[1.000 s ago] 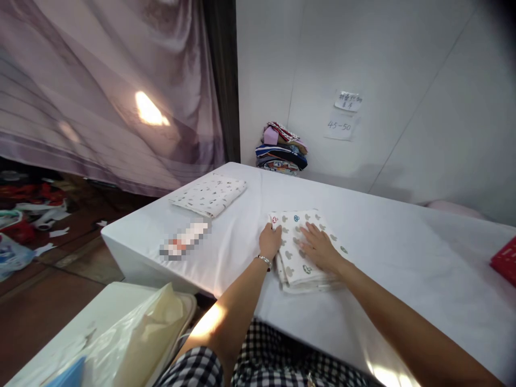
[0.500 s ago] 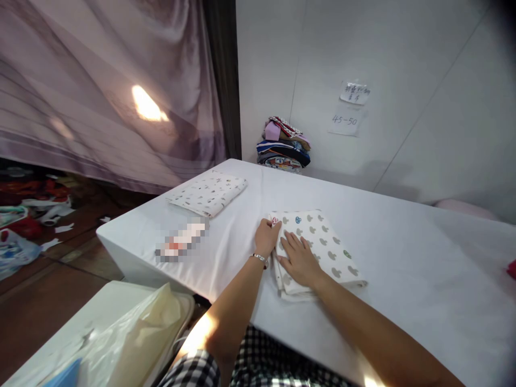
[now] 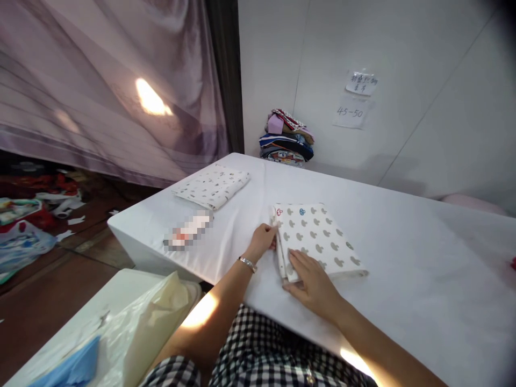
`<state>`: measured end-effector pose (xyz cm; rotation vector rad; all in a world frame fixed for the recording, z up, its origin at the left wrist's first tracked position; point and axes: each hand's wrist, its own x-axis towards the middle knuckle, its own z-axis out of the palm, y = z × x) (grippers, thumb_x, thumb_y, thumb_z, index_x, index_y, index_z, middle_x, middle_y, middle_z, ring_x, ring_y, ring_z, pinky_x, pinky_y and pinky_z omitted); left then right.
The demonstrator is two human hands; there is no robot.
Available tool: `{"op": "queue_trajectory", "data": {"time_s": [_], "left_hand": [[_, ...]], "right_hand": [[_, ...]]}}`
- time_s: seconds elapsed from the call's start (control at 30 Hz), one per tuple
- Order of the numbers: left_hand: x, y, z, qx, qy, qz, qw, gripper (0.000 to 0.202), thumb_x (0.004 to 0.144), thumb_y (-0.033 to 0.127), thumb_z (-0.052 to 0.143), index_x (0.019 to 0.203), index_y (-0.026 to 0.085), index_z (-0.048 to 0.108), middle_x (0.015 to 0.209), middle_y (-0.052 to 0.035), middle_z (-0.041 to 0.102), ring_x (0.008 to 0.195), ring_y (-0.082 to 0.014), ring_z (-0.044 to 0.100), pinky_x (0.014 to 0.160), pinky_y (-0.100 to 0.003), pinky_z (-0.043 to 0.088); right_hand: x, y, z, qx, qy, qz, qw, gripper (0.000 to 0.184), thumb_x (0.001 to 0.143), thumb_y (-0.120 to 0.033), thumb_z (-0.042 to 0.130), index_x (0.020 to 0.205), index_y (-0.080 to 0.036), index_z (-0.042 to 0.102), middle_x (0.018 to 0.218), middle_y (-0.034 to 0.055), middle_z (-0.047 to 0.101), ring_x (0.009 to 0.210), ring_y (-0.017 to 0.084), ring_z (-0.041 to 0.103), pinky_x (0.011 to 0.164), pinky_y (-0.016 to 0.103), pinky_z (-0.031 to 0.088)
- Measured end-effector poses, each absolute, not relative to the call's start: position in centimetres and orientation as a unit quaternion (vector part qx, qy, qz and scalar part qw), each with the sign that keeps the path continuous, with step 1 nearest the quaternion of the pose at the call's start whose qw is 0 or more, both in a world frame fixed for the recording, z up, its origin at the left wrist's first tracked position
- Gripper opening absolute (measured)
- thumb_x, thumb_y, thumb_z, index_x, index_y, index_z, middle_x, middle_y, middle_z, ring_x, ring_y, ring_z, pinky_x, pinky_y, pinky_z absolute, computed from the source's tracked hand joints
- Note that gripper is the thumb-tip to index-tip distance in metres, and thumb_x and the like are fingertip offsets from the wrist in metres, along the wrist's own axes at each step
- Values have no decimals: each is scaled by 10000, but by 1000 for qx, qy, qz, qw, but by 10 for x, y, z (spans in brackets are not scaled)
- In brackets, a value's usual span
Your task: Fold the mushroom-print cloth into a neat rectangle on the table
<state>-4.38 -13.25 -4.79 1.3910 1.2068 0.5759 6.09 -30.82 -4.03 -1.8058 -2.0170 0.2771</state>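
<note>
A folded white cloth [image 3: 322, 234] printed with grey mushroom shapes and a few coloured ones lies on the white-covered table [image 3: 411, 258] in front of me. At its left edge, my left hand [image 3: 263, 239] has its fingers closed on the layered side of the cloth. My right hand [image 3: 312, 279] rests on the near left corner, fingers stretched out over the top and thumb by the near edge. Farther left on the table is a second folded white cloth [image 3: 215, 185] with small dark prints. Near it lies a blurred-out flat object [image 3: 188, 230].
Stacked folded fabrics [image 3: 287, 140] stand beyond the table's far edge by the wall. A pale surface [image 3: 116, 290] at the lower left bears a clear plastic bag [image 3: 141, 328] and blue material [image 3: 76, 365]. Bags and scraps [image 3: 24, 242] litter the floor at left.
My left hand has slid down the cloth's left edge toward me. My right hand has moved from the cloth's middle to its near left corner. The view has shifted slightly.
</note>
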Motion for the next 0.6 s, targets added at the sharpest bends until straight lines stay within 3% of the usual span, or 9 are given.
{"op": "queue_trajectory", "data": {"time_s": [0.17, 0.27, 0.4, 0.6], "left_hand": [[-64, -172, -52, 588, 456, 202, 637, 193, 806, 320, 567, 719, 173, 477, 518, 37, 531, 456, -100, 538, 472, -214, 467], [-70, -188, -49, 592, 427, 186, 658, 206, 804, 306, 560, 675, 173, 469, 487, 36, 514, 438, -101, 520, 451, -213, 456], [-69, -202, -43, 578, 408, 166, 687, 177, 806, 287, 541, 685, 162, 507, 494, 22, 528, 452, -117, 540, 459, -226, 465], [-67, -208, -48, 568, 379, 145, 716, 118, 786, 192, 470, 711, 158, 554, 553, -11, 589, 480, -122, 558, 492, -230, 464]], "right_hand": [[64, -307, -43, -646, -705, 65, 285, 404, 821, -324, 537, 1206, -207, 560, 1246, 93, 544, 1139, 265, 491, 973, 449, 404], [65, -303, -41, -645, -676, 83, 346, 273, 852, -286, 479, 1072, -217, 626, 1104, 76, 612, 1036, 235, 545, 914, 410, 445], [64, -297, -38, -646, -610, 119, 443, 284, 916, -314, 382, 957, -209, 643, 976, 64, 641, 942, 201, 578, 841, 358, 480], [56, -302, -49, -602, -710, 51, 362, 333, 913, -289, 410, 1198, -217, 567, 1219, 83, 567, 1126, 220, 503, 967, 408, 419]]}}
